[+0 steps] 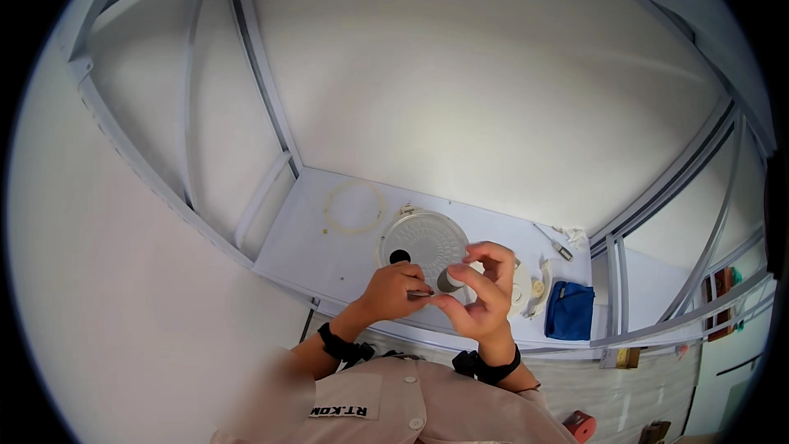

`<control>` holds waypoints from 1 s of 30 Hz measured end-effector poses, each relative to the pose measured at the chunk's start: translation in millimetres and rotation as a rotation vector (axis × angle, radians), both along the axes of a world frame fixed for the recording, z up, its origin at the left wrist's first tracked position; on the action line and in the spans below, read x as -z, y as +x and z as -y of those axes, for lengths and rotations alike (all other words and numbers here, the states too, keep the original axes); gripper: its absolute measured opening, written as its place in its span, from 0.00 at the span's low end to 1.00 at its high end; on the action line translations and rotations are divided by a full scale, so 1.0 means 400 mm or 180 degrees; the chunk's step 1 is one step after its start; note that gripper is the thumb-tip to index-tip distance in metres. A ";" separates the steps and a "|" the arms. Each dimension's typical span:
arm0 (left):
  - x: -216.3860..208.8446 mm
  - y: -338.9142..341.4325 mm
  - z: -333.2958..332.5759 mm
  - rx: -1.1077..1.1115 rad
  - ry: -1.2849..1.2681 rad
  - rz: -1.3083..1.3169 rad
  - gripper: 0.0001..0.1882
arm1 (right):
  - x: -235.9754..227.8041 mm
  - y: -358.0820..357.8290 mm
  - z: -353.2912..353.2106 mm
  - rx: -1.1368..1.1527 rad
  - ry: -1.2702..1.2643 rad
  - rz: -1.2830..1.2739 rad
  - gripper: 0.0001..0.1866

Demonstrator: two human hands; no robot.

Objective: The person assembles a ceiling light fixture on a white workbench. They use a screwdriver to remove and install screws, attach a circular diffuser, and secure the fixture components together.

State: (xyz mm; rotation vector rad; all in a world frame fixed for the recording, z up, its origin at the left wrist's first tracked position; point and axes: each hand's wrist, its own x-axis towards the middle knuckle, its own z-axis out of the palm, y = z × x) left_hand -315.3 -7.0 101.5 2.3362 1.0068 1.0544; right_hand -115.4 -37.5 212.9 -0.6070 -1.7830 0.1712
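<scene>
My left hand is closed in a pinch over the table, with a thin dark strip-like piece at its fingertips. Facing it, my right hand curls its thumb and fingers around a small grey cylindrical piece; its far side is hidden by the fingers. Beneath and beyond both hands lies a large round grey dish-like part with a ribbed pattern. A black disc rests on its left side, just beyond my left hand. Partly behind my right hand is a round white part.
A cream ring lies on the table's left side, with a small yellow piece near it. On the right are a blue folded cloth, a screwdriver and a curved white piece. Metal frame posts flank the table.
</scene>
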 end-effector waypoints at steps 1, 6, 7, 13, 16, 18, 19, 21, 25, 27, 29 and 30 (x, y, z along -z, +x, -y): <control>-0.004 -0.001 0.001 0.0009 -0.0044 -0.0025 0.07 | 0.006 0.002 0.003 0.0061 -0.0010 -0.0001 0.19; -0.007 -0.006 0.001 0.0053 -0.0083 -0.0012 0.06 | 0.003 0.009 -0.002 -0.0043 -0.0468 -0.0133 0.20; -0.009 -0.005 0.001 0.0045 -0.0077 0.0003 0.06 | -0.005 0.009 -0.007 -0.0108 -0.0582 -0.0174 0.20; -0.014 -0.004 0.001 0.0049 -0.0118 0.0013 0.06 | -0.040 -0.005 -0.005 -0.0029 -0.0458 -0.0010 0.19; -0.024 -0.005 0.002 0.0094 -0.0216 -0.0061 0.06 | -0.022 0.001 -0.006 0.0228 -0.0162 -0.0020 0.20; -0.019 -0.008 0.000 0.0132 -0.0213 -0.0039 0.06 | -0.006 0.007 0.003 0.0209 -0.0340 -0.0130 0.20; -0.016 -0.010 0.000 0.0132 -0.0207 -0.0038 0.06 | -0.001 0.009 0.006 0.0156 -0.0515 -0.0198 0.19; -0.012 -0.014 0.000 0.0130 -0.0196 -0.0035 0.06 | -0.028 0.012 0.010 -0.0129 -0.0911 -0.0185 0.20; -0.018 -0.015 -0.004 0.0169 -0.0251 -0.0085 0.07 | -0.047 -0.007 0.019 -0.0453 -0.1228 -0.0244 0.21; -0.021 -0.013 -0.003 0.0186 -0.0284 -0.0075 0.07 | -0.055 -0.013 0.019 -0.0331 -0.0854 -0.0018 0.22; -0.024 -0.015 -0.003 0.0183 -0.0321 -0.0122 0.06 | -0.062 -0.014 0.019 -0.0168 -0.0556 0.0195 0.22; -0.024 -0.016 -0.003 0.0185 -0.0340 -0.0144 0.06 | -0.063 -0.014 0.023 -0.0061 -0.0451 0.0303 0.21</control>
